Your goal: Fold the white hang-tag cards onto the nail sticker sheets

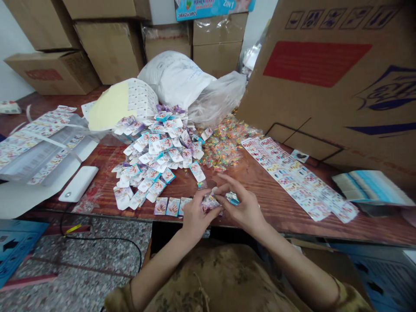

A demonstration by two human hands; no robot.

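My left hand and my right hand meet at the near edge of a dark wooden table. Both pinch a small printed packet between their fingertips. Just left of them three packets lie in a row. Behind them spreads a heap of small white and blue packets with red hand prints. A scatter of tiny multicoloured candies in clear wrap lies further back.
A long strip of printed sticker sheets runs along the right. A big cardboard box leans at the right; more boxes stack at the back. White sacks, a white power bank with cable, and paper sheets sit left.
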